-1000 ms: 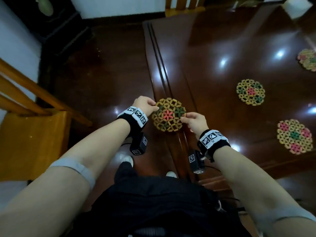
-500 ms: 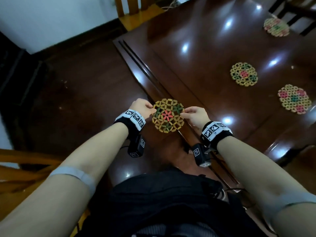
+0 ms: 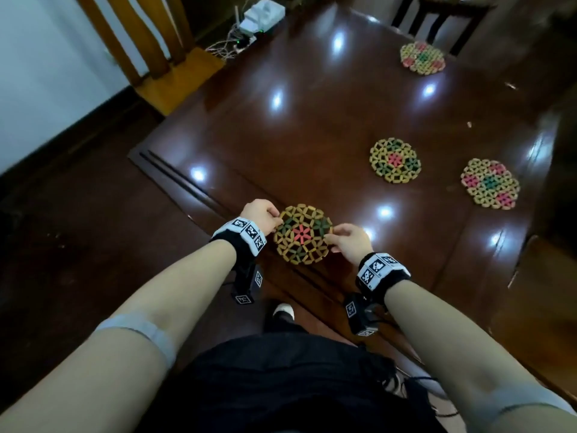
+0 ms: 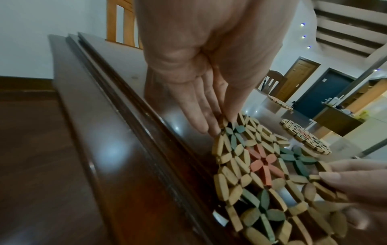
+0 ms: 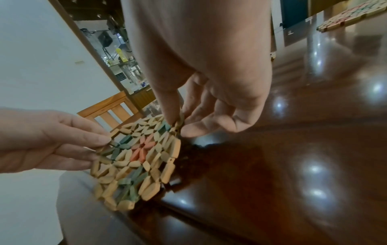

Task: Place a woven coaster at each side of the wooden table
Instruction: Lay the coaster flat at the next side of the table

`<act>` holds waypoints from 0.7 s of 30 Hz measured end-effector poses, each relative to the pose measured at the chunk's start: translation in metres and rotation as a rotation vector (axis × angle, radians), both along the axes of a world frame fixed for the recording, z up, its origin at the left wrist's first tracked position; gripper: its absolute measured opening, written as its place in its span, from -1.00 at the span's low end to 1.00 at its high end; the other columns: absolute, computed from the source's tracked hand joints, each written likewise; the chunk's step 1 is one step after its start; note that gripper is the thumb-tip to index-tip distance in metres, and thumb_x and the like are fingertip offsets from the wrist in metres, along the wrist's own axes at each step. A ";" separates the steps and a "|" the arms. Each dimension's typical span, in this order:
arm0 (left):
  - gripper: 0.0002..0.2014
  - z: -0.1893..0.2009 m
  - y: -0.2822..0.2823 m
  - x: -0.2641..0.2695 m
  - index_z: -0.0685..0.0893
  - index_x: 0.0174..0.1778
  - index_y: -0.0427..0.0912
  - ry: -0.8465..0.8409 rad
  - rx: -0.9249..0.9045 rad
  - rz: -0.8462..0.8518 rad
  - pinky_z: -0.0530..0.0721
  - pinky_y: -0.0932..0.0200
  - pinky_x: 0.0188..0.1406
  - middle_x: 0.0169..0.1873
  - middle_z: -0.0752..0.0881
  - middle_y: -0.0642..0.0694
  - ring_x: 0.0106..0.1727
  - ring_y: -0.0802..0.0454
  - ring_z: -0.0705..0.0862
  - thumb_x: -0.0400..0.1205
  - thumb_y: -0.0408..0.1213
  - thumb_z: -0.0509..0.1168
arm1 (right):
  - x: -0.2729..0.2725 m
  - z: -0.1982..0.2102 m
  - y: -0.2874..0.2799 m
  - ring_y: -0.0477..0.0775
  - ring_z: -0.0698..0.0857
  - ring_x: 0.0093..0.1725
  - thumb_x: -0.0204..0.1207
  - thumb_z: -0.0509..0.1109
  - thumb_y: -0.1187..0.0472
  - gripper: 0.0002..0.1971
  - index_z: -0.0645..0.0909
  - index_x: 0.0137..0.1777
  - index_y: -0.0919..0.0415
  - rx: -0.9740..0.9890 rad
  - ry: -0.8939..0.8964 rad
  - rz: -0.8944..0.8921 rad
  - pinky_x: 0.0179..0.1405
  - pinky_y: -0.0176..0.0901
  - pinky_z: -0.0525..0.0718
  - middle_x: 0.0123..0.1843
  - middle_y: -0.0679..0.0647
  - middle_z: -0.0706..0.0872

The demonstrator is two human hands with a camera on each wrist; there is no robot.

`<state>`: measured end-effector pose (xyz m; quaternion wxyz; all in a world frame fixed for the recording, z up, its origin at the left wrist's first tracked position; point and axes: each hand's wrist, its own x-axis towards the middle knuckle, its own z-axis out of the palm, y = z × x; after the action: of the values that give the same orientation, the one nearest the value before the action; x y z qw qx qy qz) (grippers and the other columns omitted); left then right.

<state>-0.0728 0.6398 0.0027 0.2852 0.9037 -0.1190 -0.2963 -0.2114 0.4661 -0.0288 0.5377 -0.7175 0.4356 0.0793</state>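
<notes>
Coaster (image 3: 302, 234) is pinched at opposite rims by left hand (image 3: 260, 214) and right hand (image 3: 349, 242), tilted just above the desk (image 3: 312, 126) edge mouldings; risk: uneven release lets the near rim overhang and it tips to the floor (image 3: 78, 245).

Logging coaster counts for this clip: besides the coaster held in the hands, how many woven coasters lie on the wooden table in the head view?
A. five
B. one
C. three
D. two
C: three lie on the wooden table: the far coaster, the middle coaster and the right coaster, while the left hand and right hand pinch the held coaster.
</notes>
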 end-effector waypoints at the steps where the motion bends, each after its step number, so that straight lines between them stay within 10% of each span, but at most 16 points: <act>1: -0.92 -0.001 -0.005 0.005 0.76 -0.12 -0.10 -0.007 -0.002 -0.017 0.76 0.09 0.07 -0.19 0.85 -0.11 -0.14 0.00 0.83 0.49 -0.25 0.46 | 0.002 -0.002 -0.001 0.00 0.79 -0.25 0.42 0.54 0.20 -0.77 0.71 0.07 0.20 -0.019 0.000 -0.016 0.01 -0.09 0.79 0.02 0.14 0.83; 9: -0.53 -0.005 -0.016 0.024 0.56 0.39 -0.03 -0.145 0.100 -0.430 0.56 0.02 0.33 0.39 0.58 -0.05 0.38 -0.06 0.57 0.55 -0.12 0.41 | 0.000 0.008 0.004 0.19 0.51 0.40 0.48 0.40 0.14 -0.53 0.50 0.41 -0.03 -0.367 0.208 0.232 0.36 0.13 0.58 0.42 0.10 0.48; 15: -0.26 -0.014 -0.024 0.030 0.19 0.64 0.03 -0.338 0.246 -1.066 0.26 -0.06 0.57 0.66 0.20 0.02 0.66 -0.06 0.15 0.57 0.13 0.30 | 0.007 0.009 0.028 0.19 0.43 0.43 0.47 0.46 0.02 -0.45 0.47 0.47 -0.07 -0.499 0.255 0.315 0.37 0.16 0.51 0.44 0.06 0.44; 21: -0.26 -0.019 -0.026 0.045 0.10 0.66 0.02 -0.500 0.305 -1.328 0.11 -0.04 0.62 0.70 0.05 0.02 0.70 -0.03 0.05 0.61 0.10 0.25 | 0.014 0.013 0.044 0.18 0.50 0.38 0.45 0.49 0.01 -0.47 0.46 0.41 -0.02 -0.452 0.329 0.218 0.29 0.16 0.60 0.37 0.08 0.48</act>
<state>-0.0273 0.6139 -0.0160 -0.1198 0.7113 -0.6617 -0.2048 -0.1973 0.5102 -0.0155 0.2749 -0.8391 0.4440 0.1524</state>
